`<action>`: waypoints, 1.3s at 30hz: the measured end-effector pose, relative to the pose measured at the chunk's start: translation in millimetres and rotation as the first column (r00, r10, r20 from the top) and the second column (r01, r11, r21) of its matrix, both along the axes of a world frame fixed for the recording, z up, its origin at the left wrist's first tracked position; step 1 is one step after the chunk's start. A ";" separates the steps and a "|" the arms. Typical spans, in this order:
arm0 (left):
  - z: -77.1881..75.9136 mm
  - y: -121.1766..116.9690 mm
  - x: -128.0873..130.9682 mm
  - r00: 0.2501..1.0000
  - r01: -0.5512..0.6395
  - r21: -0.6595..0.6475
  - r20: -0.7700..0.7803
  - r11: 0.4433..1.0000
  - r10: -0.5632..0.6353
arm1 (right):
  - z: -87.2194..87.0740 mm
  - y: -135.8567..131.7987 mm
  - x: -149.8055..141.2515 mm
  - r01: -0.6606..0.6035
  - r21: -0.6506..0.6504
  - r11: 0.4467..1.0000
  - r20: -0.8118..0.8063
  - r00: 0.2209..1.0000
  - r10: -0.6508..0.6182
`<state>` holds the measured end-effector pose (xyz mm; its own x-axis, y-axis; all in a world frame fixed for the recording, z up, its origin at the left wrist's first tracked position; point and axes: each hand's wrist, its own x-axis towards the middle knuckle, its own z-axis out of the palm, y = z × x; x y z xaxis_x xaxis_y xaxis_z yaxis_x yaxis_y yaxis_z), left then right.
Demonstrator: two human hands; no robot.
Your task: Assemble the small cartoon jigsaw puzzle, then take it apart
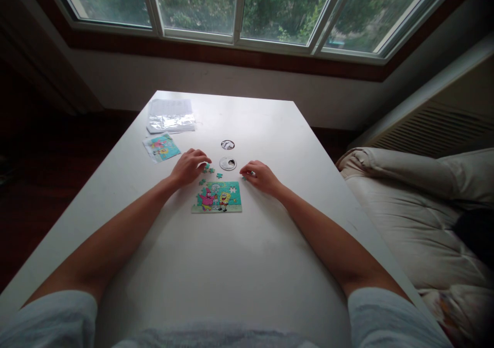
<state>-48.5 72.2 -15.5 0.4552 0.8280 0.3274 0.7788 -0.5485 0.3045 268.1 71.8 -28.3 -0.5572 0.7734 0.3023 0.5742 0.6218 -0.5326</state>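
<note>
A jigsaw puzzle with cartoon figures on a teal ground lies on the white table. Part of its upper edge is uneven, and a pale gap shows at its upper right. Several loose teal puzzle pieces are scattered just above it. My left hand rests by these pieces, thumb and fingers apart, fingertips at the nearest ones. To the right of the puzzle, my right hand has its fingers pinched together low over the table. A bit of teal, seemingly a puzzle piece, shows at its fingertips, mostly hidden.
Two round discs with black-and-white pictures lie beyond the pieces. At left are a small picture card matching the puzzle and a clear plastic sleeve with paper. A padded cream seat stands to the right, below a window.
</note>
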 end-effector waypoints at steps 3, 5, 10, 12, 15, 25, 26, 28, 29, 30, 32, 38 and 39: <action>13.3 3.1 -11.9 0.999 0.011 -0.075 -0.048 0.997 -0.014 | -0.2 0.0 -0.2 -0.005 -0.010 1.000 0.003 1.000 0.005; 23.6 3.2 -18.0 0.995 0.044 -0.130 -0.088 0.991 -0.056 | -0.4 0.0 -0.3 -0.007 -0.013 1.000 0.001 1.000 0.007; 46.3 -2.7 -23.6 0.965 0.016 -0.191 -0.254 0.982 -0.065 | -2.2 0.7 -0.2 -0.014 -0.011 1.000 0.005 1.000 0.014; 53.4 -6.0 -24.0 0.948 0.040 -0.284 -0.293 0.958 -0.127 | -3.1 1.0 0.0 -0.014 -0.011 1.000 0.007 1.000 0.014; 61.1 -11.0 -23.8 0.926 0.022 -0.379 -0.341 0.925 -0.161 | -3.7 1.0 0.2 -0.011 -0.007 1.000 0.011 1.000 0.011; 55.5 -24.0 -4.9 0.880 -0.042 -0.305 -0.462 0.952 -0.109 | -2.3 0.4 -0.8 -0.006 -0.005 1.000 0.018 1.000 0.007; 54.1 -24.2 -4.1 0.878 -0.049 -0.302 -0.467 0.952 -0.104 | -2.1 0.4 -0.8 -0.007 -0.006 1.000 0.019 1.000 0.007; 52.2 -23.0 -5.1 0.879 -0.048 -0.293 -0.466 0.955 -0.099 | -1.7 0.1 -0.9 -0.009 -0.006 1.000 0.021 1.000 0.009; 51.6 -21.7 -6.9 0.882 -0.048 -0.286 -0.462 0.957 -0.093 | -1.5 -0.1 -1.0 -0.009 -0.005 1.000 0.021 1.000 0.009; 51.3 -20.0 -9.1 0.885 -0.052 -0.277 -0.458 0.960 -0.084 | -1.3 -0.4 -1.0 -0.007 -0.003 1.000 0.022 1.000 0.007; 50.8 -16.3 -14.1 0.894 -0.071 -0.247 -0.445 0.966 -0.049 | -1.4 -0.7 -1.0 -0.004 0.000 1.000 0.025 1.000 0.004; 46.6 -11.8 -16.1 0.915 -0.089 -0.189 -0.404 0.978 0.005 | -3.6 0.6 -0.2 -0.005 0.007 1.000 0.032 0.999 0.005; 45.8 -12.4 -14.2 0.911 -0.089 -0.187 -0.411 0.978 0.005 | -3.8 0.9 -0.2 -0.005 0.008 1.000 0.032 0.999 0.004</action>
<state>-62.7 59.9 30.3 0.4723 0.8800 -0.0503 0.8811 -0.4698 0.0540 267.9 72.7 -32.1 -0.5703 0.7685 0.2900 0.5882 0.6285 -0.5089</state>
